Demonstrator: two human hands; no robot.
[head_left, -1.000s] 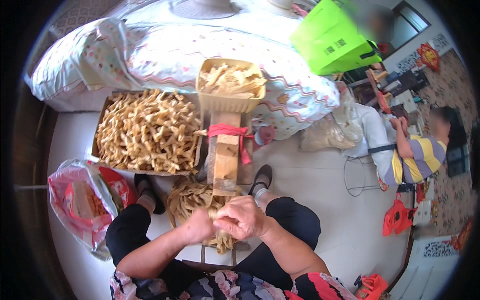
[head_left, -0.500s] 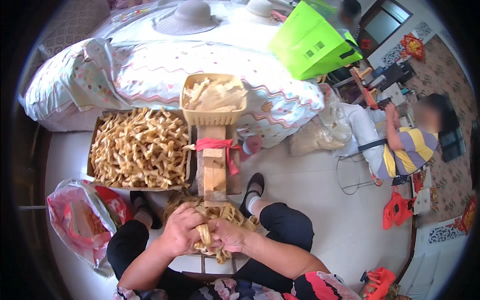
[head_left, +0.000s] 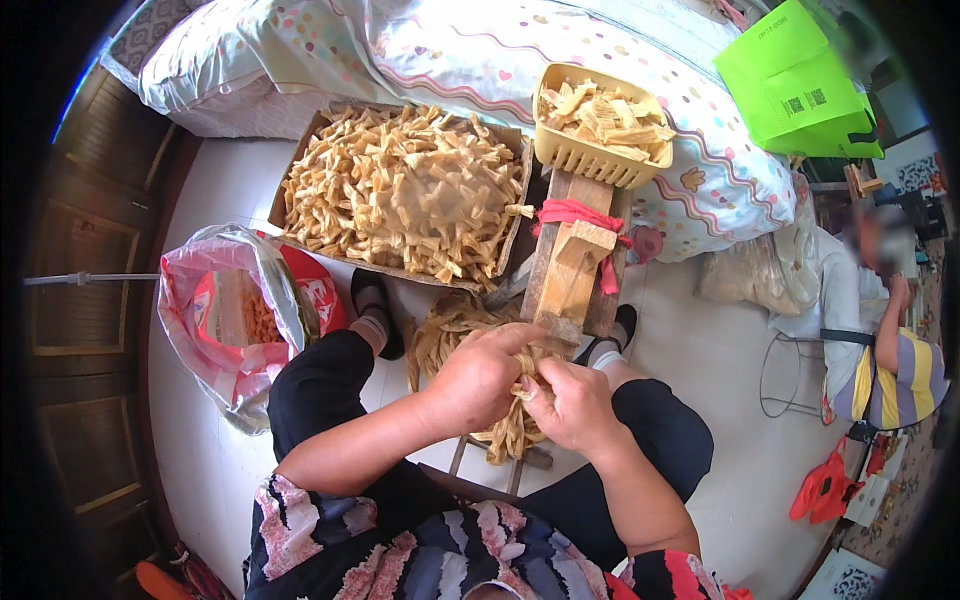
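My left hand and my right hand meet in front of my lap, fingers bent round a soft tan strip that looks like bean curd skin. The left forefinger reaches out above the strip; the right thumb presses on it. Partly hidden by my hands, a heap of long tan strips lies between my legs, and more strips hang below my fingers. Just beyond stands a wooden bench with a red cloth tied round it. At its far end, a yellow basket holds flat tan pieces.
Left of the bench, a cardboard box is heaped with small tan knots. An open plastic-lined bag stands by my left leg. Behind are a bed with a patterned cover and a green bag. Another person sits at right.
The view has swung left, so the box, bench and basket appear further right. My hands have gone from tight fists round the strip to a looser grip, the left forefinger now stretched out.
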